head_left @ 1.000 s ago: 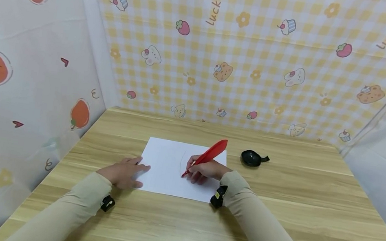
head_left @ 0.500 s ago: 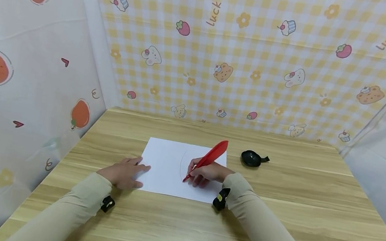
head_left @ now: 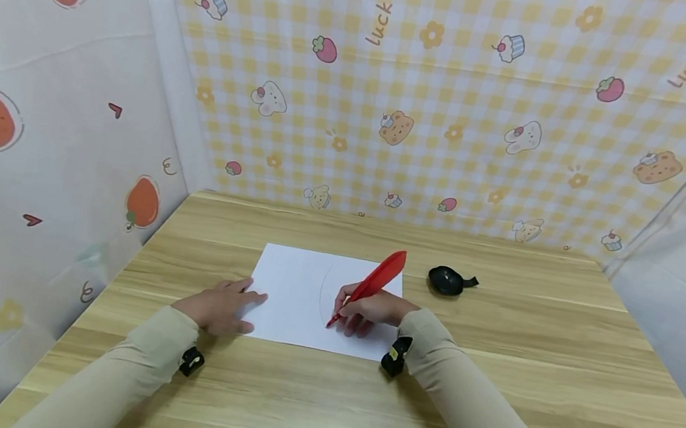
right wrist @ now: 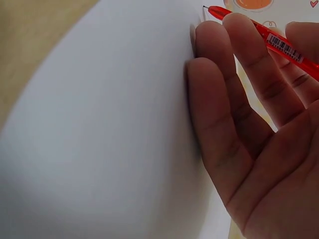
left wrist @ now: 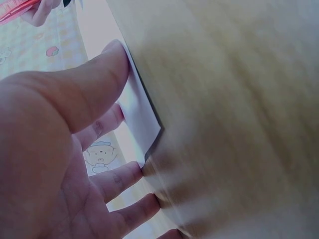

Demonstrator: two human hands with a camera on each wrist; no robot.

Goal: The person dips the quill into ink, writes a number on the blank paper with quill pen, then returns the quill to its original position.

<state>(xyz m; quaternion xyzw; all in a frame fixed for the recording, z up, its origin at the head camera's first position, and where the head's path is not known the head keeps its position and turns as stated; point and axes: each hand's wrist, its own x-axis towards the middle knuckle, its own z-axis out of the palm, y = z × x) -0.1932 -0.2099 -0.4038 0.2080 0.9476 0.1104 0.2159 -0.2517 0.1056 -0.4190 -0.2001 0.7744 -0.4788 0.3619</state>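
A white sheet of paper (head_left: 286,308) lies on the wooden table, with a thin curved line (head_left: 321,295) drawn down its middle. My right hand (head_left: 369,309) pinches a red feather pen (head_left: 379,276), its tip on the paper at the lower end of the line. In the right wrist view the pen's red barrel (right wrist: 269,37) bears a barcode label, and the lower fingers (right wrist: 209,99) rest along the sheet. My left hand (head_left: 221,308) lies with spread fingers over the paper's left edge. The left wrist view shows its thumb (left wrist: 107,69) on the sheet by a corner.
A small black pan-shaped object (head_left: 447,281) with a short handle lies on the table (head_left: 550,331) to the right of the paper. Patterned cloth (head_left: 423,108) hangs behind the table, and another printed cloth (head_left: 75,154) hangs at the left.
My right hand and the pen have moved down and slightly right on the paper, and the curved line has grown longer downward. The left hand has stayed in place.
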